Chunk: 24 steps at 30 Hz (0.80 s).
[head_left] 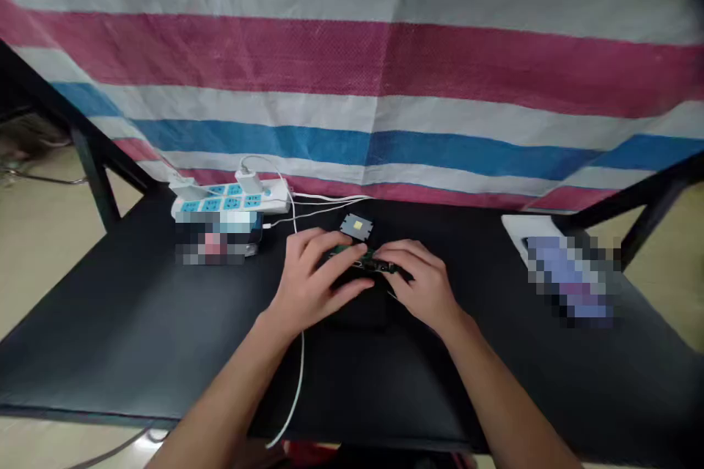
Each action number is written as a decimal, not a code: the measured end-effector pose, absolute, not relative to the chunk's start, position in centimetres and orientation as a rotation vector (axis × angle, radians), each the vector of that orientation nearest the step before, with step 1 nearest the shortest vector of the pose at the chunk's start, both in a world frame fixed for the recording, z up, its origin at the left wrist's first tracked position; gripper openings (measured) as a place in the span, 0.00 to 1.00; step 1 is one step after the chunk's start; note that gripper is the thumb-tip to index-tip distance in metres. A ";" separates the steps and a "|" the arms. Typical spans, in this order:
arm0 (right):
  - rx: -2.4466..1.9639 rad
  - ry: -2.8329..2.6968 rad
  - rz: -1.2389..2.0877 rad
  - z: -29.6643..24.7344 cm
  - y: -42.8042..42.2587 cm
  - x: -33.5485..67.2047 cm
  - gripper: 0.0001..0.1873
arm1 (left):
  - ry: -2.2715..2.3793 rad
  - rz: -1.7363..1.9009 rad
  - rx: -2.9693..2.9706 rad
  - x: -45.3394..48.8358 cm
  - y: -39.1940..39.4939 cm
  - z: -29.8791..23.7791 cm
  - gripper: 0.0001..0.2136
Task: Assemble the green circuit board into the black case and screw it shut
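Green circuit board (357, 258) sits on the black table (132, 322) between the person's two hands, mostly hidden under their fingers. The left hand (313, 278) and right hand (421, 286) both curve down over it, fingers close together, though I cannot tell whether they pinch it. Just beyond lies a small grey square piece (357, 226) with a yellow centre. Farther left stands a white power strip (231, 199) with blue sockets, and a white cable (300, 381) runs down across the table. A striped plastic sheet (352, 80) hangs behind.
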State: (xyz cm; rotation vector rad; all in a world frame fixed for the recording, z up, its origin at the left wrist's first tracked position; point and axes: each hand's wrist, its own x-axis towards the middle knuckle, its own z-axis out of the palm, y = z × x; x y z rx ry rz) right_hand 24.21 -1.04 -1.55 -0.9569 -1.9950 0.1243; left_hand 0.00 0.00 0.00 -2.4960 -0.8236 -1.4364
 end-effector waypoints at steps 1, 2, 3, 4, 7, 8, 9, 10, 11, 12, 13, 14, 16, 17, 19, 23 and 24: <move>-0.965 -2.013 0.110 -1.6 -1.0 24.2 0.14 | -0.834 -1.417 -2.517 0.1 0.0 -0.1 0.22; -0.972 -2.029 0.097 -1.6 -1.1 24.1 0.14 | -0.843 -1.402 -2.536 0.2 0.0 -0.2 0.21; -0.976 -2.043 0.086 -1.7 -1.1 24.1 0.15 | -0.851 -1.392 -2.554 0.2 0.0 -0.3 0.20; -0.979 -2.055 0.076 -1.6 -1.1 24.0 0.15 | -0.858 -1.386 -2.572 0.2 0.0 -0.4 0.18; -0.974 -2.080 0.054 -1.4 -1.2 23.8 0.15 | -0.876 -1.397 -2.618 0.1 0.0 -0.5 0.12; -0.970 -2.077 0.052 -1.3 -1.2 23.7 0.14 | -0.878 -1.408 -2.630 0.1 0.0 -0.5 0.11; -0.966 -2.071 0.054 -1.2 -1.3 23.6 0.14 | -0.880 -1.424 -2.638 0.0 0.0 -0.6 0.10; -0.964 -2.060 0.060 -1.0 -1.3 23.5 0.13 | -0.882 -1.442 -2.648 0.0 0.0 -0.6 0.10; -0.963 -2.043 0.071 -0.9 -1.4 23.4 0.13 | -0.886 -1.464 -2.661 0.0 0.0 -0.6 0.10; -0.966 -2.021 0.093 -0.9 -1.4 23.3 0.14 | -0.894 -1.493 -2.678 0.0 -0.1 -0.7 0.10; -0.977 -1.993 0.131 -0.8 -1.5 23.3 0.15 | -0.910 -1.532 -2.696 0.0 -0.1 -0.7 0.10; -0.995 -1.964 0.182 -0.8 -1.5 23.3 0.17 | -0.932 -1.584 -2.711 0.1 -0.1 -0.7 0.10; -1.048 -1.904 0.309 -0.8 -1.5 23.3 0.21 | -0.998 -1.743 -2.719 0.3 -0.2 -0.8 0.09; -1.080 -1.881 0.376 -0.8 -1.5 23.3 0.22 | -1.039 -1.850 -2.708 0.4 -0.2 -0.9 0.08; -1.137 -1.841 0.498 -0.8 -1.4 23.3 0.18 | -1.133 -2.070 -2.690 0.5 -0.3 -1.0 0.08; -1.191 -1.757 0.636 -0.4 -1.4 23.3 0.05 | -1.234 -2.363 -2.743 0.5 -0.1 -1.2 0.08; -1.195 -1.735 0.646 -0.3 -1.4 23.2 0.04 | -1.233 -2.395 -2.759 0.5 0.0 -1.3 0.08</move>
